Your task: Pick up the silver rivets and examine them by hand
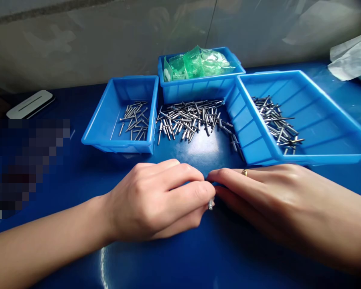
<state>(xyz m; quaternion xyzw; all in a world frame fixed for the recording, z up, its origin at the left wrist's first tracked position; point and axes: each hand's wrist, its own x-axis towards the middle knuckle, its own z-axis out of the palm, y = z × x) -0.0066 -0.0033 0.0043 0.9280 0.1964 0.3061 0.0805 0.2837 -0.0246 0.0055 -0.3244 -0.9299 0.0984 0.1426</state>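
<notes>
At the lower centre of the frame, the left hand [156, 200] and the right hand [258, 192] meet fingertip to fingertip on the blue table [198, 257]. The left grip is closed on a small metal rivet [210, 204], whose end shows below the thumb. The right fingers touch the same place; I cannot tell if they hold something. Just behind lies a loose pile of rivets [189, 118], between a small blue tray [120, 116] and a large blue tray [303, 116].
</notes>
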